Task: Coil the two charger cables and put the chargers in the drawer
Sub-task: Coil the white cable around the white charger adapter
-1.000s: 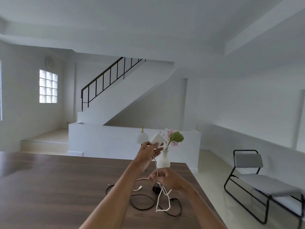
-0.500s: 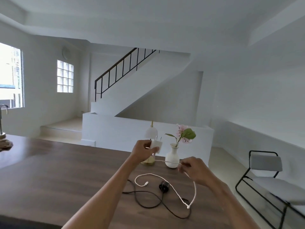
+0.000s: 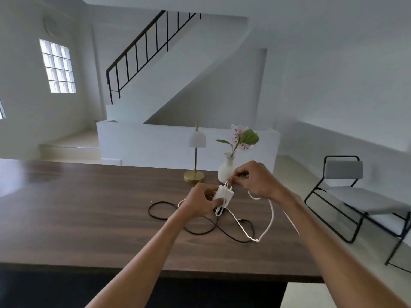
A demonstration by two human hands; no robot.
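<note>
White charger (image 3: 223,195) above the table (image 3: 89,210), gripped in left hand (image 3: 201,202); right hand (image 3: 253,177) pinching white cable (image 3: 270,221), winding turns. Black cable (image 3: 200,227) lying uncoiled; drawer unseen.

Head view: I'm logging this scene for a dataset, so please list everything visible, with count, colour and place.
white charger: 1, white, held above the table
white cable: 1, white, partly wound on the charger, the rest trailing to the table
black cable: 1, black, loose on the table
table: 1, dark wood, foreground
lamp: 1, white shade, brass base, on the table
vase: 1, white, holding a pink flower, beside the lamp
chair: 1, black frame, grey seat, right
staircase: 1, white, black railing, background
left hand: holds the charger
right hand: pinches the cable
</note>
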